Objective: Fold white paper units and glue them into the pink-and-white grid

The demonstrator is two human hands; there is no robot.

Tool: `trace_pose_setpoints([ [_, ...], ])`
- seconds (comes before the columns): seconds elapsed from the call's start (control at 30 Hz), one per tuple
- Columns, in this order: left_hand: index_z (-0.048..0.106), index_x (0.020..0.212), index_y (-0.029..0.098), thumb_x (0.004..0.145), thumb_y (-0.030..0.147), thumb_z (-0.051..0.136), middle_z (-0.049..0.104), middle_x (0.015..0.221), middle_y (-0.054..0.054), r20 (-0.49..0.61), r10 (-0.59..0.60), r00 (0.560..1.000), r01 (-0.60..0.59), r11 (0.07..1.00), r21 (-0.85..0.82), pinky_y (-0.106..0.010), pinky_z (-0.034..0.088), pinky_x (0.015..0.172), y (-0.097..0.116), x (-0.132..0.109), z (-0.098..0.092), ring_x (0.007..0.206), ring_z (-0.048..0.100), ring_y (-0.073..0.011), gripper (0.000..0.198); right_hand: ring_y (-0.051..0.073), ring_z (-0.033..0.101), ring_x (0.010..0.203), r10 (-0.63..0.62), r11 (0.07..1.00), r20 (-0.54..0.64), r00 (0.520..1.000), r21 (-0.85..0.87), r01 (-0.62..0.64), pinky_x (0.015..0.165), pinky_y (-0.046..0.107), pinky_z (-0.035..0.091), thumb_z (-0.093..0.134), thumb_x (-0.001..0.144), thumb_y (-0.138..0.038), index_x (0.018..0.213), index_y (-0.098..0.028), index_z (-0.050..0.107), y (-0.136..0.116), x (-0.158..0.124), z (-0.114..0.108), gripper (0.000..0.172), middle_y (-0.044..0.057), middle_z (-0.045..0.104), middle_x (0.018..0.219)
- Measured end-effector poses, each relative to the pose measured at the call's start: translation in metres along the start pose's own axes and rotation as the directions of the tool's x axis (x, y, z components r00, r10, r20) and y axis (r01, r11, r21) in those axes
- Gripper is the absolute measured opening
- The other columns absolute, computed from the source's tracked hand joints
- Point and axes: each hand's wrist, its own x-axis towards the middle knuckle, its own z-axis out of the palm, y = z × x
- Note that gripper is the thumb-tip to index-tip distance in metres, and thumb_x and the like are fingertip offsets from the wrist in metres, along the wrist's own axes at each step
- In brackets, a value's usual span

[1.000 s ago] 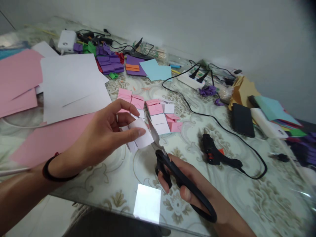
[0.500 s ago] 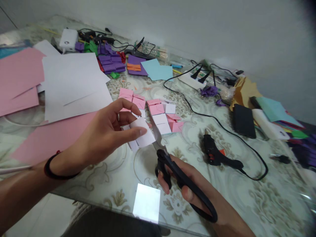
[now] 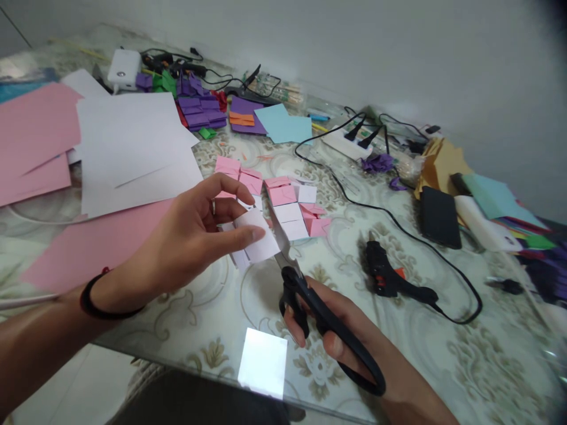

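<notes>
My left hand (image 3: 190, 236) pinches a small folded piece of white paper (image 3: 261, 243) between thumb and fingers, above the table. Scissors (image 3: 316, 307) with black handles are held in my right hand (image 3: 341, 321), fingers through the loops. Their blades sit at the right edge of the paper; the lower blade is partly hidden behind it. Behind my hands lie several small folded pink papers (image 3: 282, 195) and white papers (image 3: 290, 219). A white paper square (image 3: 263, 361) lies at the table's front edge.
A black glue gun (image 3: 392, 277) rests to the right, its cord running back toward a white power strip (image 3: 348, 143). Large white sheets (image 3: 137, 147) and pink sheets (image 3: 39, 136) cover the left side. Folded purple papers (image 3: 201, 112) lie at the back, a black phone-like slab (image 3: 440, 217) at right.
The scissor handles have drawn slightly closer together. Both hands keep almost the same place, and the whole view has shifted very slightly.
</notes>
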Motion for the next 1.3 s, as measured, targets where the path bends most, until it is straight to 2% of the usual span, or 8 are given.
trace_pose_setpoints([
  [0.43, 0.065, 0.097, 0.021, 0.079, 0.019, 0.086, 0.063, 0.068, 0.004, -0.013, 0.011, 1.0, -0.011, 1.0, 0.007, -0.022, 0.041, 0.047, 0.0026, 0.0006, 0.001, 0.055, 0.059, -0.0108, 0.028, 0.015, 0.04, 0.064, -0.017, 1.0, -0.036, 0.999, -0.022, 0.016, 0.056, 0.028, 0.035, 0.071, 0.081, -0.078, 0.09, -0.024, 0.053, 0.0067, 0.0005, -0.0011, 0.058, 0.0, 0.054, 0.075],
  [0.77, 0.065, 0.099, 0.023, 0.081, 0.022, 0.085, 0.067, 0.073, 0.002, -0.002, 0.008, 1.0, -0.008, 1.0, -0.01, -0.023, 0.043, 0.047, 0.002, -0.0003, 0.0002, 0.06, 0.064, -0.0137, 0.026, 0.013, 0.035, 0.062, -0.014, 1.0, -0.021, 1.0, 0.016, 0.014, 0.057, 0.026, 0.032, 0.073, 0.084, -0.073, 0.092, -0.023, 0.054, 0.0096, -0.0007, -0.0026, 0.054, -0.002, 0.053, 0.076],
  [0.93, 0.065, 0.098, 0.022, 0.082, 0.024, 0.084, 0.07, 0.075, 0.0, -0.007, 0.002, 1.0, -0.002, 1.0, 0.007, -0.022, 0.045, 0.049, 0.0008, -0.0003, -0.0002, 0.064, 0.068, -0.0149, 0.025, 0.012, 0.038, 0.063, -0.009, 1.0, -0.038, 0.999, 0.027, 0.01, 0.058, 0.025, 0.033, 0.075, 0.084, -0.07, 0.09, -0.022, 0.056, 0.0104, 0.0006, -0.0024, 0.052, -0.002, 0.054, 0.077],
  [1.3, 0.062, 0.099, 0.023, 0.085, 0.022, 0.08, 0.072, 0.076, 0.0, 0.004, -0.022, 1.0, 0.022, 1.0, 0.015, -0.022, 0.043, 0.049, 0.0009, -0.0002, -0.0007, 0.061, 0.064, -0.0129, 0.022, 0.012, 0.045, 0.065, 0.036, 0.999, -0.11, 0.993, 0.001, -0.036, 0.061, 0.025, 0.036, 0.08, 0.077, -0.074, 0.085, -0.021, 0.059, 0.0051, 0.0011, -0.0001, 0.058, -0.002, 0.058, 0.076],
])
